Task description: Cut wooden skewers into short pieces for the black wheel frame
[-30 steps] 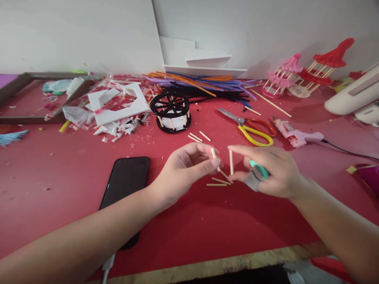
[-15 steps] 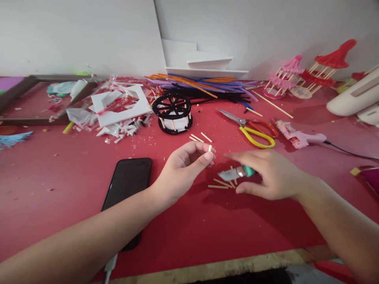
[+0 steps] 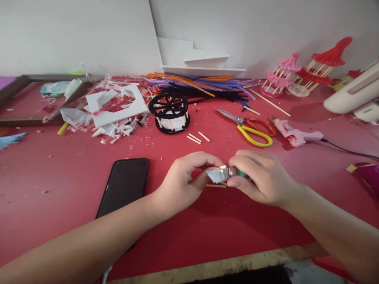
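My left hand pinches a short pale wooden stick, most of it hidden by fingers and blade. Closed round the green handle of a utility knife, my right hand holds its broad blade against or just in front of that stick; contact is hard to make out. Below the knife, cut sticks lie on the red table. Three more short sticks rest farther back. Behind them stands a round black frame with a spoked top on small wooden posts.
Scissors and a pink glue gun lie to the right. A phone is left of my hands. Pipe cleaners, foam scraps and small pink and red models line the back.
My left hand has lowered slightly with the stick. My right hand has moved left and up, tightening round the knife, so the blade now meets or overlaps the stick.
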Action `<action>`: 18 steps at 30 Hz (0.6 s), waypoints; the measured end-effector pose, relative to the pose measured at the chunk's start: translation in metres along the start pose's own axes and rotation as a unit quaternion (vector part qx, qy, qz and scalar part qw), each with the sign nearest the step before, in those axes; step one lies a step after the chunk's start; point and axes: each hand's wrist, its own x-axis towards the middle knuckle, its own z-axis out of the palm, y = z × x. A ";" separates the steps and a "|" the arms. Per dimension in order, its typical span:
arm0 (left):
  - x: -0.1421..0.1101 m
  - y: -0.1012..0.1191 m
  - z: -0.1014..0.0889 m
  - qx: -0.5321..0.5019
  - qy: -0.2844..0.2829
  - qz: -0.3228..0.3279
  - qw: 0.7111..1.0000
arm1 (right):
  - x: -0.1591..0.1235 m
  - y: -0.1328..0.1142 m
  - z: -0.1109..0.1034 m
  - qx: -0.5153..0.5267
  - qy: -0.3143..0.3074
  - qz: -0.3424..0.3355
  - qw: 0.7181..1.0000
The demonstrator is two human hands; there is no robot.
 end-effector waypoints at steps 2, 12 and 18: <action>0.000 0.000 0.000 0.003 -0.005 0.003 1.000 | 0.000 0.000 0.000 -0.005 0.002 -0.002 1.000; -0.002 -0.002 -0.001 0.034 -0.017 0.021 0.999 | -0.001 -0.001 0.000 0.014 -0.006 0.003 1.000; -0.005 0.000 -0.004 0.099 -0.003 0.100 0.990 | 0.000 -0.006 0.001 0.097 -0.012 0.006 0.995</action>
